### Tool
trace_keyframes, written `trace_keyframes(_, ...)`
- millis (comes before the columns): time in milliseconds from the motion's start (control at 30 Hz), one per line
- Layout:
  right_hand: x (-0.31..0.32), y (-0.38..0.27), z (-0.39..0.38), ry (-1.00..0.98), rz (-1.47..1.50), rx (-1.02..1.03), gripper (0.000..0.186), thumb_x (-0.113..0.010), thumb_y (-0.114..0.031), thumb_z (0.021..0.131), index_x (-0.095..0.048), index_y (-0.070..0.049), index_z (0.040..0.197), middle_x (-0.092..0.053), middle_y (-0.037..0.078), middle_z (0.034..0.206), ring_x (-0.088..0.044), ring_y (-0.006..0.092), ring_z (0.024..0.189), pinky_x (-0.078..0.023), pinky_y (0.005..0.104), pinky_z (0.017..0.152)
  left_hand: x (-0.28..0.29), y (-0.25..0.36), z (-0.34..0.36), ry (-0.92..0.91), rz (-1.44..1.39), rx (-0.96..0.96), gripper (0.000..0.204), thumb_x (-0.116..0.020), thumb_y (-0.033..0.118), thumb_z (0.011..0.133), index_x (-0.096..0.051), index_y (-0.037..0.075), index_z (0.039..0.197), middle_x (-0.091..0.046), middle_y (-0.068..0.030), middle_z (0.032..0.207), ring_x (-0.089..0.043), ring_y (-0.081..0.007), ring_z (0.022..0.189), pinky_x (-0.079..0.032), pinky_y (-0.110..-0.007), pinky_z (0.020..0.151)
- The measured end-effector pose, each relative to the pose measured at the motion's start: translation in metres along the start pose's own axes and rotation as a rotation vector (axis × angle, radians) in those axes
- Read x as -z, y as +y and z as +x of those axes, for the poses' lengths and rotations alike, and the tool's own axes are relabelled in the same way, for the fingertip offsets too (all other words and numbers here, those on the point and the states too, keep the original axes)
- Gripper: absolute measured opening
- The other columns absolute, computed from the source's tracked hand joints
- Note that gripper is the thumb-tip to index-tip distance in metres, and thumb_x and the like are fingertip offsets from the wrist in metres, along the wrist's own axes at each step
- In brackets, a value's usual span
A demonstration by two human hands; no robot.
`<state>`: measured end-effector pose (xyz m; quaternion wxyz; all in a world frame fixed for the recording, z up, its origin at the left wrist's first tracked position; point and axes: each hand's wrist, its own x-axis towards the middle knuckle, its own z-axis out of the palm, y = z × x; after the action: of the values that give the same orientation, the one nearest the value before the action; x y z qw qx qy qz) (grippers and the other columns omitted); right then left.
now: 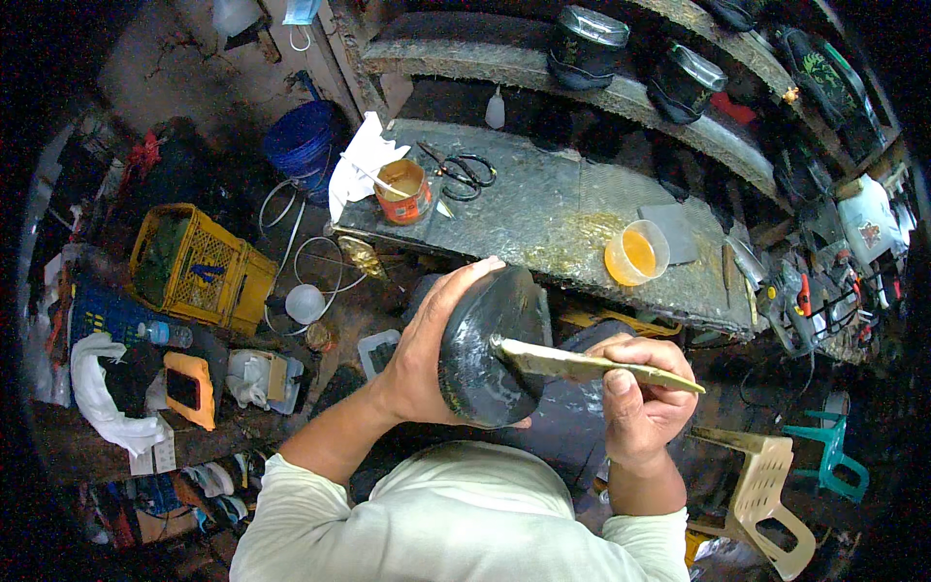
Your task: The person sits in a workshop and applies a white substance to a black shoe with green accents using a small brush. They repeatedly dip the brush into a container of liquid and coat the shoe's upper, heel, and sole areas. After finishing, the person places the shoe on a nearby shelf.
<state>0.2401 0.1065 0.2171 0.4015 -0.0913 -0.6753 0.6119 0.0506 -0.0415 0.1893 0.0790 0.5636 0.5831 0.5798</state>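
My left hand (417, 364) is wrapped around the side of a black, rounded, shiny piece (485, 388); its exact kind is unclear. A pale smear shows on its upper face. Pinched in my right hand (642, 393) is a brush (582, 365) with a long, flat, stained handle. Its tip touches the black piece near the middle. Beyond my hands, on the workbench (504, 218), stand an orange tin (402, 194) of tan paste with a stick in it, and a clear tub (635, 254) of orange liquid. Black-handled scissors (464, 177) lie beside the tin.
Shelves (465, 66) with black items run behind the bench. At left are a yellow crate (199, 267), a blue bucket (303, 145) and a loose white hose (281, 257). A beige plastic chair (761, 485) and a green stool (831, 456) stand at lower right. Tools crowd the bench's right end.
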Motion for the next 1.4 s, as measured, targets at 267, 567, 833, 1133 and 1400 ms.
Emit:
trace_keyframes(267,0.000,-0.020,0.011,-0.027,0.004,0.196,0.013,-0.071,-0.003,0.090,-0.068,0.002,0.102,-0.073,0.020,0.089,-0.072,0.0291,0.081,-0.059,0.0396,0.074,0.010,0.010,0.009,-0.082,0.261,0.023,0.129,-0.101,0.026,0.045,-0.036,0.001,0.154,-0.047,-0.0231,0.144,-0.050,-0.0420,0.131,-0.041,-0.049,0.112)
trace_keyframes(567,0.022,-0.043,0.031,-0.264,-0.206,0.371,0.023,-0.067,-0.021,0.096,-0.074,0.001,0.095,-0.075,0.015,0.090,-0.074,0.0326,0.085,-0.060,0.0425,0.076,0.037,0.037,0.019,-0.281,0.519,0.054,0.121,-0.099,0.034,0.049,-0.042,0.007,0.152,-0.052,-0.0189,0.136,-0.054,-0.0403,0.122,-0.042,-0.050,0.103)
trace_keyframes(833,0.023,-0.063,0.037,-0.367,-0.346,0.365,0.023,-0.070,-0.025,0.091,-0.073,-0.002,0.096,-0.074,0.014,0.089,-0.073,0.0303,0.083,-0.061,0.0428,0.078,0.046,0.050,0.026,-0.331,0.664,0.027,0.113,-0.095,0.039,0.055,-0.043,0.010,0.151,-0.053,-0.0190,0.131,-0.056,-0.0395,0.118,-0.042,-0.051,0.101)
trace_keyframes(1133,0.016,-0.064,0.040,-0.384,-0.370,0.378,0.022,-0.073,-0.024,0.090,-0.071,-0.003,0.095,-0.074,0.014,0.086,-0.073,0.0291,0.079,-0.062,0.0425,0.075,0.048,0.056,0.028,-0.337,0.735,0.023,0.109,-0.094,0.040,0.058,-0.044,0.010,0.150,-0.053,-0.0190,0.130,-0.056,-0.0391,0.119,-0.042,-0.051,0.101)
trace_keyframes(1400,0.020,-0.065,0.042,-0.495,-0.403,0.405,0.025,-0.068,-0.015,0.089,-0.072,0.002,0.106,-0.074,0.017,0.098,-0.073,0.0323,0.089,-0.060,0.0431,0.083,0.048,0.060,0.029,-0.349,0.784,0.028,0.108,-0.093,0.043,0.059,-0.045,0.009,0.149,-0.053,-0.0196,0.130,-0.056,-0.0389,0.119,-0.041,-0.052,0.101)
